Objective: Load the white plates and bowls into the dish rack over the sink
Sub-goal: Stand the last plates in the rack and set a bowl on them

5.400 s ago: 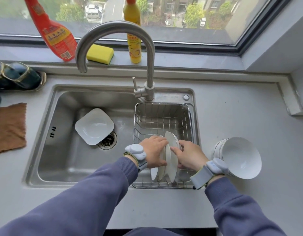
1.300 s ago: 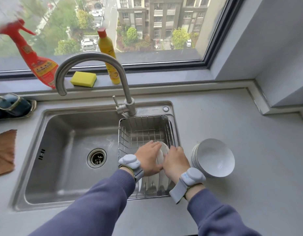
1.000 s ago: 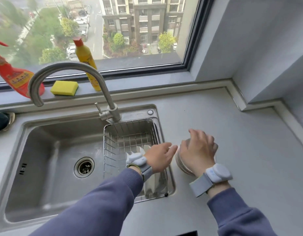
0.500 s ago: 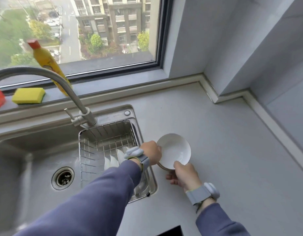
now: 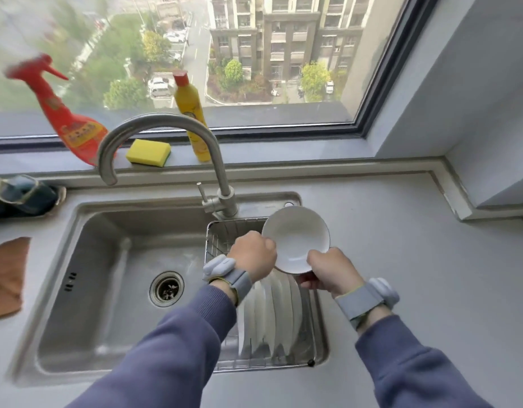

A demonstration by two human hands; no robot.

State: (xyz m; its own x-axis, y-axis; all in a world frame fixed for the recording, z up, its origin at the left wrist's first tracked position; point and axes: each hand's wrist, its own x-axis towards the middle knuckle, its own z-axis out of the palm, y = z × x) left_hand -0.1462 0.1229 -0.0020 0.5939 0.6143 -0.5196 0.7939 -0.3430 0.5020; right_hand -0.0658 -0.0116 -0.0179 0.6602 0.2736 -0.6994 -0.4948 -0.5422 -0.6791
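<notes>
A white bowl point(image 5: 295, 237) hangs tilted above the wire dish rack point(image 5: 222, 231) that sits in the right part of the sink. My left hand point(image 5: 254, 254) grips the bowl's left rim. Its lower right rim is held by my right hand point(image 5: 327, 272). Several white plates point(image 5: 269, 313) stand on edge in the near half of the rack, below my wrists. The far half of the rack shows bare wire.
The curved faucet point(image 5: 166, 125) rises just behind the rack. The steel sink basin point(image 5: 107, 275) with its drain lies to the left. A red spray bottle point(image 5: 74, 128), yellow sponge point(image 5: 148, 151) and yellow bottle point(image 5: 192, 119) stand on the sill. A brown cloth point(image 5: 4, 278) lies far left.
Both hands have carried one white bowl from the counter at the right to above the rack. The view has swung back left toward the sink. Earlier, a square plate left the basin.
</notes>
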